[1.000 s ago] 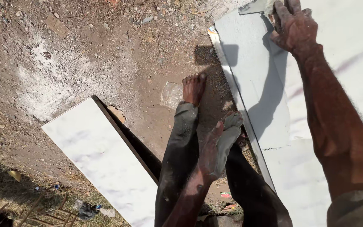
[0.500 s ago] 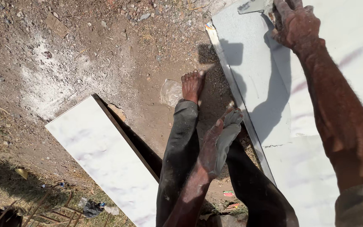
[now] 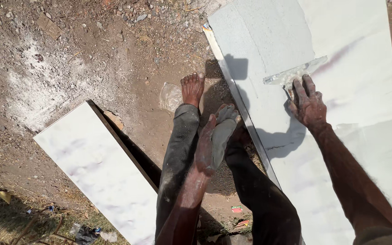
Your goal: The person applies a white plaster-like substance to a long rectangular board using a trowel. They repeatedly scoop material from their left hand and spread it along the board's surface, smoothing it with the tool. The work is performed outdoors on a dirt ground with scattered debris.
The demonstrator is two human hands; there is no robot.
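Right now the right hand [image 3: 308, 105] presses flat on the handle of a broad metal scraper [image 3: 296, 72], fingers closed down over it — the blade lies crosswise on the large white slab [image 3: 364, 136], its long axis running from lower left to upper right, roughly at right angles to the forearm behind it. Blade and hand sit near the middle of the slab's width, towards its far end; beyond the blade, reaching to the slab's far left corner, the surface carries a smooth grey coat, while the near part on the person's side is bare white. So the scraper lies straight ahead of the right arm, and the slab's own long axis runs away from the person.

The left hand [image 3: 214, 138] is well apart from the tool — it hangs over the dirt ground [image 3: 91, 50] just off the slab's left edge, above the knees, fingers straight and together, palm smeared grey, holding nothing. A bare foot [image 3: 192, 88] rests on the ground beside that edge. A second, narrower white slab [image 3: 96, 172] lies further left, untouched.
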